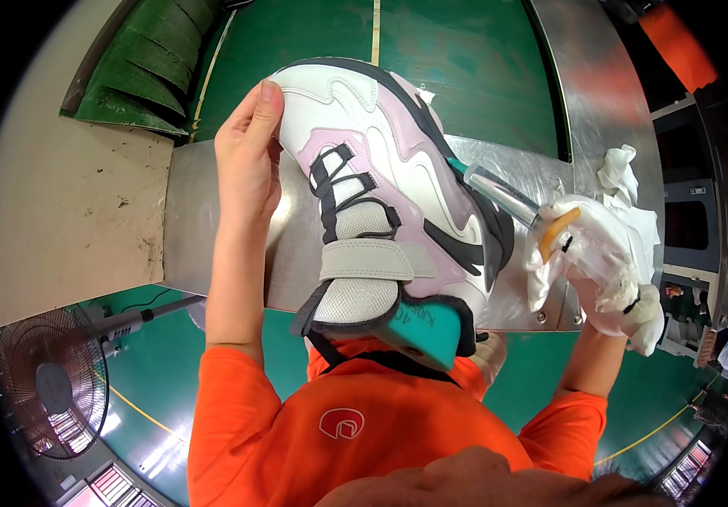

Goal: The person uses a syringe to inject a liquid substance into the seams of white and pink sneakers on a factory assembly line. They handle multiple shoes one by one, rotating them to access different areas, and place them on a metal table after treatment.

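The left hand (250, 144), bare, is at upper left of centre, bent around the toe of a sneaker (398, 190), its thumb pressed flat on the toe and its other fingers mostly hidden behind it. The right hand (596, 253), at right of centre in a loose white glove with small black marks, is curled around a clear tube applicator (502, 196); the glove's folds hide exactly how its fingers bend. An orange-yellow band (558, 234) lies across the glove beside the tube. The applicator's teal tip (457, 166) points up and left, at the edge of the sneaker's dark sole.

The sneaker fills the centre of the frame, tilted, toe at the top and opening toward the bottom. It is white and pale pink, with black laces (347, 190) and a light grey strap (372, 259). A teal shoe last (431, 334) shows at its opening.

Behind it runs a metal ledge (296, 270), with a green conveyor belt (465, 76) at the top. Green flaps (144, 68) hang at upper left, crumpled white cloth (619, 173) lies on metal at right, and a fan (51, 384) stands at lower left. The person's orange shirt (398, 431) occupies the bottom centre.
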`<state>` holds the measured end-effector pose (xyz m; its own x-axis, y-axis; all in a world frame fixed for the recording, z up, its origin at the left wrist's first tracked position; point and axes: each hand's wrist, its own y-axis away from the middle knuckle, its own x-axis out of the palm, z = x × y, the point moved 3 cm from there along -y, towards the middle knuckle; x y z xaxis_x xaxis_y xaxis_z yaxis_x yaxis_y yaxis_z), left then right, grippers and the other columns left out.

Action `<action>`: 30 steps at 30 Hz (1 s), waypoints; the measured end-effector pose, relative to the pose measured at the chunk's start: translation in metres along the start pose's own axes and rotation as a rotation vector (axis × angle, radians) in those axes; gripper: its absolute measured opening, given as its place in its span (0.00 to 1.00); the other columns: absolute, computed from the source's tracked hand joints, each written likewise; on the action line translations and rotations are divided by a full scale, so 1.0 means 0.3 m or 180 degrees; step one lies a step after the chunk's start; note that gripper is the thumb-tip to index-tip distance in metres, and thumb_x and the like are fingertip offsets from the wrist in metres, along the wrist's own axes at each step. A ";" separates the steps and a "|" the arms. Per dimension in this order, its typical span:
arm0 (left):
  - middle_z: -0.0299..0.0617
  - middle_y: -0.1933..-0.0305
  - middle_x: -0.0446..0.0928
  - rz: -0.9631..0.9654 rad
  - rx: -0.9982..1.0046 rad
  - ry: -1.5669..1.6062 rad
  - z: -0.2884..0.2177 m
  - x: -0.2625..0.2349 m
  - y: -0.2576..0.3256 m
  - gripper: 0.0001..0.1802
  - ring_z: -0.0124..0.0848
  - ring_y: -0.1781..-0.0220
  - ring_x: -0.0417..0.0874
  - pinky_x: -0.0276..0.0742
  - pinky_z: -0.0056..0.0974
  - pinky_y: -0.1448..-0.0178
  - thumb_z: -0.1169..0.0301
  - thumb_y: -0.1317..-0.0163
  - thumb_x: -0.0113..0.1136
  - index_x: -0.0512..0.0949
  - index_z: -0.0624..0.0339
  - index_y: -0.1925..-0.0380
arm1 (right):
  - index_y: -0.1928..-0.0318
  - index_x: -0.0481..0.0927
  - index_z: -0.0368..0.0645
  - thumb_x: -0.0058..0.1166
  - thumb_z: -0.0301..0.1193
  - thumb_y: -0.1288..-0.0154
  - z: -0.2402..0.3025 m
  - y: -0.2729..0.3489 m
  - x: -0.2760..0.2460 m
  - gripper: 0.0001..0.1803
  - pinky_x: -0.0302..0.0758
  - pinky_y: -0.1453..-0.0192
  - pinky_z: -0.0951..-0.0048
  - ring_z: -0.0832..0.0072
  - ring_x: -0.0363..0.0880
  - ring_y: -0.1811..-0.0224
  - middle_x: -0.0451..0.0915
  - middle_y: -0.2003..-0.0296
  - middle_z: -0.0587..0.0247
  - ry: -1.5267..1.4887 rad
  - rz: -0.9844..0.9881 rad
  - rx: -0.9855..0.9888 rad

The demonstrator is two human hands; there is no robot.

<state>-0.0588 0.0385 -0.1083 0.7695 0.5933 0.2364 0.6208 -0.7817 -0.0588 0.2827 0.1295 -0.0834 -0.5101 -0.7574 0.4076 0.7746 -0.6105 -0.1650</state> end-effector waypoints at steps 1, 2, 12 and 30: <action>0.37 0.59 0.82 -0.0020 0.0024 0.0034 -0.006 0.013 0.005 0.23 0.19 0.60 0.78 0.70 0.24 0.58 0.59 0.28 0.58 0.78 0.72 0.47 | 0.34 0.60 0.22 0.65 0.52 0.57 0.004 0.005 -0.001 0.57 0.81 0.60 0.61 0.59 0.79 0.61 0.74 0.54 0.42 0.0012 -0.0031 0.0002; 0.36 0.60 0.82 -0.0040 0.0049 0.0073 -0.011 0.019 0.007 0.23 0.18 0.61 0.78 0.69 0.23 0.59 0.59 0.28 0.59 0.79 0.71 0.47 | 0.34 0.60 0.22 0.65 0.52 0.57 0.007 0.009 -0.002 0.57 0.81 0.60 0.61 0.59 0.79 0.61 0.74 0.54 0.43 0.0024 -0.0063 0.0011; 0.34 0.60 0.81 -0.0077 -0.0047 0.0068 0.007 -0.008 0.001 0.23 0.17 0.62 0.77 0.69 0.23 0.59 0.58 0.30 0.61 0.79 0.69 0.49 | 0.33 0.61 0.25 0.65 0.48 0.54 0.023 0.054 -0.018 0.54 0.81 0.56 0.60 0.59 0.79 0.57 0.74 0.52 0.45 0.0089 -0.0685 0.0064; 0.44 0.44 0.79 0.0685 0.0384 0.0513 0.012 -0.004 -0.012 0.28 0.31 0.44 0.80 0.74 0.34 0.40 0.59 0.27 0.56 0.69 0.71 0.37 | 0.33 0.62 0.43 0.65 0.26 0.58 -0.023 -0.198 0.125 0.46 0.77 0.48 0.61 0.55 0.77 0.51 0.72 0.47 0.49 0.4171 -0.1411 -0.1287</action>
<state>-0.0613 0.0414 -0.1117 0.8576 0.3707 0.3564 0.4668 -0.8520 -0.2370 0.2152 0.1358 -0.0646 -0.8181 -0.0194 -0.5747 0.4205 -0.7018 -0.5749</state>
